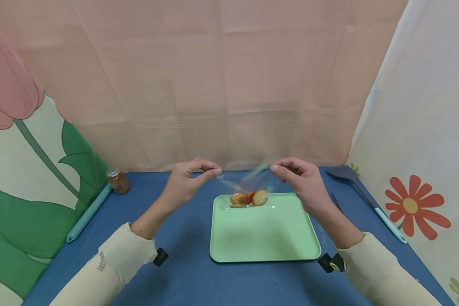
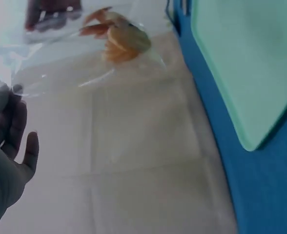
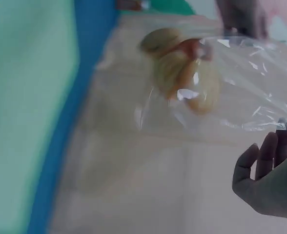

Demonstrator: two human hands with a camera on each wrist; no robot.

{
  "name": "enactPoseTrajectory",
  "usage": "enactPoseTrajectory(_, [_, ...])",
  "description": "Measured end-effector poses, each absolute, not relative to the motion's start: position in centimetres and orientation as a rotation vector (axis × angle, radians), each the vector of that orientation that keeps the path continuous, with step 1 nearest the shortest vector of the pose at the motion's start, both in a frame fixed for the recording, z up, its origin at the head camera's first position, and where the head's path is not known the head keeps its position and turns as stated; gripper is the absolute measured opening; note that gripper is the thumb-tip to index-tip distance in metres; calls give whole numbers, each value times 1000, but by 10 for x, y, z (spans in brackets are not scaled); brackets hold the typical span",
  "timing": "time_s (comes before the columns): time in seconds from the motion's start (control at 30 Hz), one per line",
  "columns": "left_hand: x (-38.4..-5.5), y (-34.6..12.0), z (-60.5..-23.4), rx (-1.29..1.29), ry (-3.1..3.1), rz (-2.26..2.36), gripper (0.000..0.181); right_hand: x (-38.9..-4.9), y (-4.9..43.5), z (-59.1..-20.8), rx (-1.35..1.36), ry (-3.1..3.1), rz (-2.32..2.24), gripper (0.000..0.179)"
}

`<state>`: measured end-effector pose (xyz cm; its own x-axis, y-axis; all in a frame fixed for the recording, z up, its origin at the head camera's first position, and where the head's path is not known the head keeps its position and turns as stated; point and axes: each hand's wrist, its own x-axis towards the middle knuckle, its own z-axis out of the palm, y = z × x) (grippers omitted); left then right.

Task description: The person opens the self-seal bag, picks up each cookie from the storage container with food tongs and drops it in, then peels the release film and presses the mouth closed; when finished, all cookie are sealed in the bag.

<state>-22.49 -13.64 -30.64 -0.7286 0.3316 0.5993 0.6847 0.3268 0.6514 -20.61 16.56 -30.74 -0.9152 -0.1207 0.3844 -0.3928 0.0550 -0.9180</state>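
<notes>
A clear plastic bag (image 1: 241,183) hangs above the far part of a light green tray (image 1: 264,238). My left hand (image 1: 185,182) pinches one upper corner of the bag, and my right hand (image 1: 304,182) pinches the other. Several golden-brown, bread-like slices (image 1: 248,198) lie bunched at the bottom of the bag. In the right wrist view the slices (image 3: 187,73) show through shiny, creased plastic. The left wrist view shows the fingers (image 2: 16,122) at the bag's edge. Whether the bag's mouth is parted I cannot tell.
At the left stand a small jar (image 1: 117,181) with a metal lid and a rolled teal sheet (image 1: 89,212). A spatula (image 1: 367,199) with a dark head lies at the right, and a thin dark tool (image 1: 335,202) is partly hidden by the right forearm. Cloth walls border the blue table (image 1: 191,263).
</notes>
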Motion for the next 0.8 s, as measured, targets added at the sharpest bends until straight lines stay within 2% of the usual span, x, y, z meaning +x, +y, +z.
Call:
enactPoseTrajectory(0.13, [-221, -127, -309, -1051, -2170, -1275, 11, -199, 180, -301, 604, -2226, 1571, 10])
enactPoseTrajectory(0.27, [-220, -119, -315, -1010, -2233, -1271, 8, -200, 192, -303, 587, -2339, 1388, 11])
enactPoseTrajectory(0.6, [-230, -111, -308, -831, -2342, -1324, 10, -211, 196, -296, 567, -2289, 1511, 18])
enactPoseTrajectory(0.8, [-234, -109, -308, -823, -2384, -1467, 14, -213, 195, -296, 567, -2221, 1681, 20])
